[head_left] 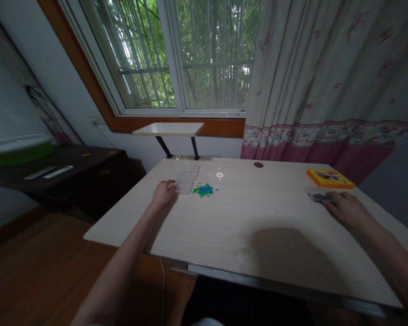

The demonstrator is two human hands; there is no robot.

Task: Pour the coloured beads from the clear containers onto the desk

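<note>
Clear tray (187, 180) under left hand (163, 192); orange box (329, 178) lettering unreadable.

Dim room, window (187, 54) daylight, soft blur, edges warped.

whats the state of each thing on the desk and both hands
left hand: flat, fingertips on the clear tray
clear tray: flat on desk, looks empty
blue-green beads: loose pile beside the tray
right hand: resting on a small clear packet
small clear packet: lying flat
yellow box: closed, flat
</note>
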